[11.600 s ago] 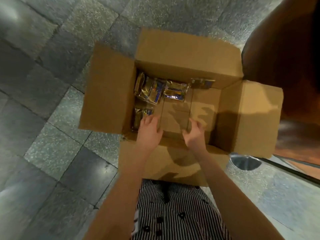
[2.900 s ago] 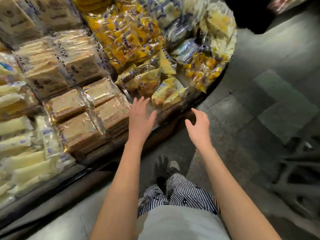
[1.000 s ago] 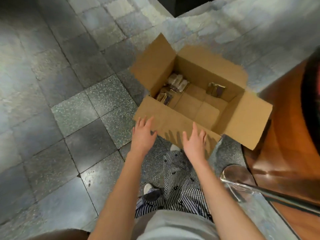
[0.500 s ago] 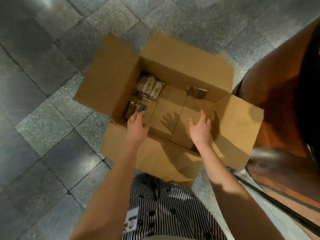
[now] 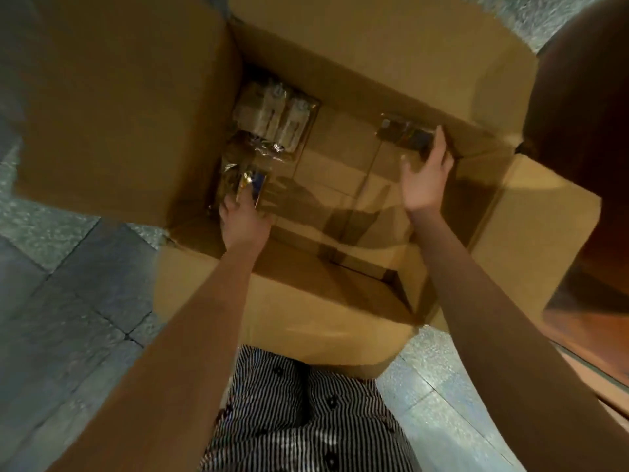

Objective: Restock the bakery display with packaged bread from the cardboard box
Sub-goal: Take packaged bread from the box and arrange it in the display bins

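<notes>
The open cardboard box [image 5: 371, 59] stands on the floor just below me, flaps spread. Several clear bread packets [image 5: 277, 117] lie against its left wall. My left hand [image 5: 243, 218] is down in the near left corner, fingers curled on a gold and blue bread packet [image 5: 251, 183]. A lone packet [image 5: 396, 132] lies against the far wall on the right. My right hand [image 5: 425, 175] reaches it with straight fingers touching its right end and the thumb spread beside it. The box bottom between the hands is bare cardboard.
Grey stone floor tiles [image 5: 75, 294] surround the box on the left and front. A dark wooden fixture [image 5: 589, 107] stands close to the box's right flap. My striped trousers [image 5: 299, 407] are right behind the near flap.
Half a second ago both hands hovered at the box's near edge. Now both are deep inside, the left on the near left packet, the right against the far right packet. The view has dropped closer.
</notes>
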